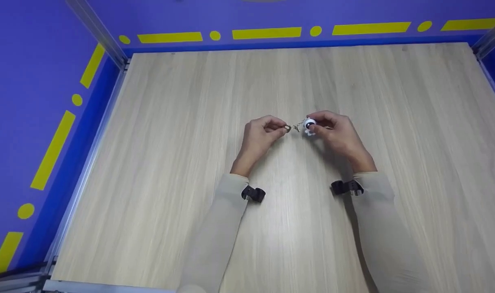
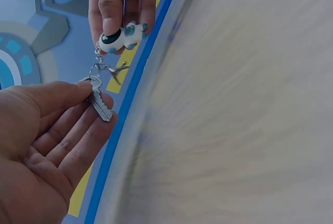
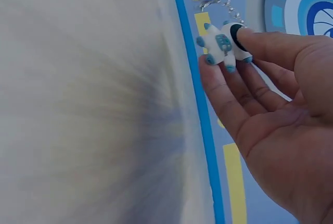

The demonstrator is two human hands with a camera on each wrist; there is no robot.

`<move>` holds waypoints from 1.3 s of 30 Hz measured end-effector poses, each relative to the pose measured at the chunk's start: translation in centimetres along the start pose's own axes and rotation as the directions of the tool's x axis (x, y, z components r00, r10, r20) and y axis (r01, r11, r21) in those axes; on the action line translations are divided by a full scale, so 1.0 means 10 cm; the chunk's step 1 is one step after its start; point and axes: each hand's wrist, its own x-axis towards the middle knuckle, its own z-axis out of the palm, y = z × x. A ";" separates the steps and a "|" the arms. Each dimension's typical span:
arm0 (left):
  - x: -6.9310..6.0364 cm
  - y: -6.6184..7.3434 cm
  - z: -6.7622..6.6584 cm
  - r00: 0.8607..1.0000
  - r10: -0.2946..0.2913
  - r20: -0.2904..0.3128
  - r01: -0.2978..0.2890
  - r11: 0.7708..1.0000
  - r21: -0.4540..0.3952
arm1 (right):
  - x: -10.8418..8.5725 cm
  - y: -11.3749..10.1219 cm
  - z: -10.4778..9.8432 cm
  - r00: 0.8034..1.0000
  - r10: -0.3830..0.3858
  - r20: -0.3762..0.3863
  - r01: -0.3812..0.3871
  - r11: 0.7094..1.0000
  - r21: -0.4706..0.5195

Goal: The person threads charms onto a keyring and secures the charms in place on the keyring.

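Observation:
A silver key (image 2: pixel 101 102) is pinched between the thumb and fingers of my left hand (image 1: pixel 260 135). My right hand (image 1: pixel 336 132) grips a small white and teal astronaut figure (image 3: pixel 222 45) with a dark visor, thumb pressed on its head. From the figure runs a short silver chain (image 3: pixel 235 13) to a metal ring and a lobster clasp (image 2: pixel 118 69). In the left wrist view the key hangs on that ring (image 2: pixel 94 70), so key and figure are joined. Both hands are raised over the middle of the table, a small gap between them.
The pale wood-grain table (image 1: pixel 170 142) spreads out on all sides of the hands. Blue panels with yellow dashes (image 1: pixel 267 33) stand along its back and left edges, with a metal rail (image 1: pixel 97 150) on the left. Each wrist carries a black strap (image 1: pixel 253 193).

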 end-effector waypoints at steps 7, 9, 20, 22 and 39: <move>0.02 -0.05 0.04 0.999 -0.050 -0.014 0.051 0.998 0.024 | 0.01 0.02 0.02 0.996 0.059 0.064 -0.059 0.998 -0.007; 0.02 -0.05 0.04 0.999 -0.043 -0.018 0.043 0.998 0.038 | 0.01 0.03 0.02 0.995 0.070 0.064 -0.068 0.997 -0.023; 0.01 -0.07 0.05 0.998 -0.058 -0.001 0.058 0.988 0.143 | -0.01 0.07 0.03 0.992 0.098 0.077 -0.093 0.993 -0.070; 0.01 -0.06 0.05 0.998 -0.058 -0.022 0.061 0.983 0.175 | 0.00 0.08 0.03 0.992 0.099 0.077 -0.093 0.993 -0.077; -0.03 -0.04 0.06 0.990 -0.116 -0.085 0.140 0.908 0.395 | -0.02 0.06 0.02 0.995 0.084 0.053 -0.072 0.978 -0.194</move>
